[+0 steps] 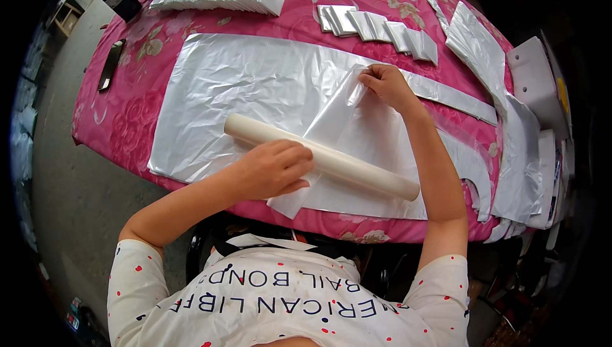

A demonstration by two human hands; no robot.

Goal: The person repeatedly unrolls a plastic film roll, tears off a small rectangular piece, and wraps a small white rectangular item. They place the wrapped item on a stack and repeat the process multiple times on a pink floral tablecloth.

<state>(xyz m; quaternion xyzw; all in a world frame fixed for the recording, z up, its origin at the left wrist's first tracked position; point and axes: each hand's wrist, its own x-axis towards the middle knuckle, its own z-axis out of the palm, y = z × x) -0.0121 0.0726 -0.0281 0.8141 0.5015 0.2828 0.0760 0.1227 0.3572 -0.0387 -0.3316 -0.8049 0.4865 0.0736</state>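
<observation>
Right hand (387,84) is pinching thin translucent plastic sheet (335,108), long white cylindrical roll (363,166) slanting down to centre-right, nearer curled left hand (274,167), grip unclear.

The thin, translucent film (336,106) I pinch at its far end with my right hand (387,86) lies in a slanting folded band, passing beneath a tube (366,170) and ending in a pointed tip on the near side. That smooth, cream-coloured tube lies at a slant, its left end farther from me than its right, my left hand (277,167) curled over its left half. Beneath both spreads a broad, flat, glossy layer of silvery plastic (239,79), creased.
</observation>
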